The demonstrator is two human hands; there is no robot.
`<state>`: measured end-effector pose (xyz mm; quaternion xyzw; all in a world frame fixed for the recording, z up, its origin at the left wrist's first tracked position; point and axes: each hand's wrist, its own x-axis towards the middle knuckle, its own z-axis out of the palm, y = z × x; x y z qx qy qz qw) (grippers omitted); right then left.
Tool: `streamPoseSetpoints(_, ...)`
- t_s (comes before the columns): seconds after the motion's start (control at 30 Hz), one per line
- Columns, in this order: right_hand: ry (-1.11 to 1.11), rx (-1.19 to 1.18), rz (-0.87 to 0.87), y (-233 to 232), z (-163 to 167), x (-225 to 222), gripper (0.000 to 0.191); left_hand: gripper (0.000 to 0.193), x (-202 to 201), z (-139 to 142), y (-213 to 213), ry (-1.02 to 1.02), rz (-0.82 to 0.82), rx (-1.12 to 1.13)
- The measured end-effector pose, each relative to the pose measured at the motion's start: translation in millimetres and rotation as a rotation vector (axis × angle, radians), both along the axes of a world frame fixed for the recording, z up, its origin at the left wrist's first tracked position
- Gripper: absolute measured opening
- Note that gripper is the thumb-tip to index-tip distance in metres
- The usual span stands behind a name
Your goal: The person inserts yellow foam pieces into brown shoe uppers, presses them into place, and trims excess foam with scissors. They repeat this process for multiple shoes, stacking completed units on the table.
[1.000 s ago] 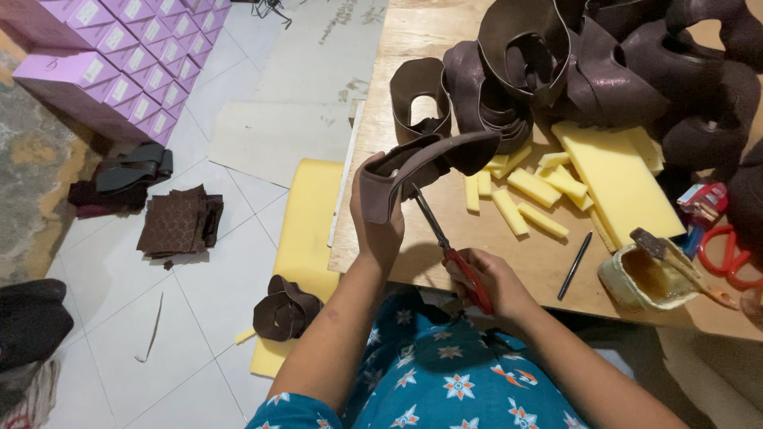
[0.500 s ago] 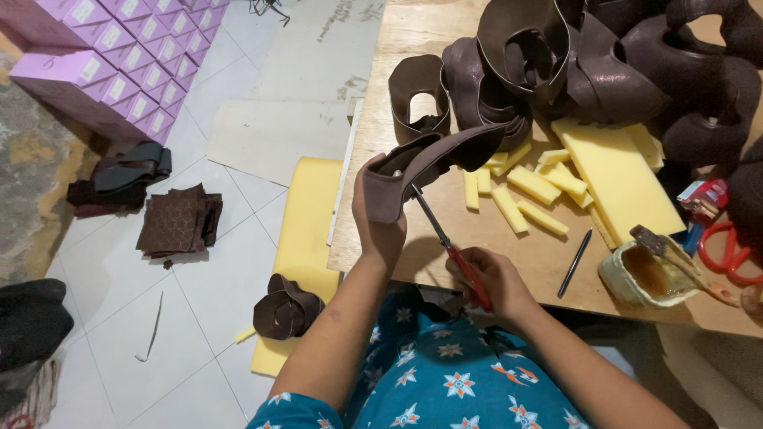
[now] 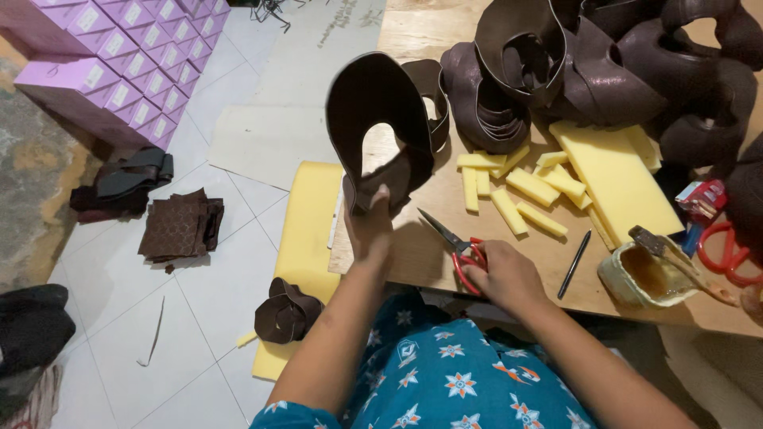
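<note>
Fabric in teal with star and flower prints covers the person's lap at the bottom of the view, and both bare forearms reach up from it. The right hand (image 3: 505,278) rests at the near edge of the wooden table (image 3: 413,32), its fingers clenched around the red handles of a pair of scissors (image 3: 453,242) whose blades lie on the wood and point away to the left. The left hand (image 3: 372,226) is raised above the table's left edge, fingers and thumb grasping the lower end of a dark brown leather upper (image 3: 377,119), a curved piece with a U-shaped cutout, held upright in the air above the table's near-left corner. Right of the scissors lie a black pen (image 3: 574,264) and a small glue pot (image 3: 640,278) with a brush in it. Beyond them sit short yellow foam strips (image 3: 517,195) beside a larger yellow foam slab (image 3: 624,183), and at the right edge part of a second red-handled pair of scissors (image 3: 727,254) shows. Farther back a heap of similar brown leather pieces (image 3: 596,63) fills the table's far right. On the tiled floor to the left lie a yellow foam sheet (image 3: 306,230), a curled brown piece (image 3: 286,311), a stack of patterned brown squares (image 3: 179,226), and, farthest, rows of purple boxes (image 3: 119,63).
</note>
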<state>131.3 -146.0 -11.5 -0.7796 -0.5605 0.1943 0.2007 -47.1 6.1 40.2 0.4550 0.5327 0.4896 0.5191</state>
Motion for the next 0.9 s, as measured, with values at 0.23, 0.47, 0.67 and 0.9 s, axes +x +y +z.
streamPoseSetpoints(0.23, -0.157, 0.054, 0.049, 6.0, -5.4, 7.1, 0.034, 0.054, 2.3, -17.3, -24.5, -0.202, -0.209, 0.003)
streamPoseSetpoints(0.47, -0.084, 0.181, 0.048, 5.6, 26.6, 4.0, 0.015, 0.032, 7.2, -35.2, -34.9, -0.152, -0.333, -0.103)
streamPoseSetpoints(0.67, 0.073, 0.519, 0.278, 9.5, 60.3, -4.1, 0.016, 0.034, 12.9, -40.1, -46.4, -0.064, -0.454, -0.083)
streamPoseSetpoints(0.9, 0.044, 0.42, 0.404, 14.2, 55.7, -4.9, 0.023, 0.034, 9.0, -53.8, -47.9, -0.065, -0.499, -0.197)
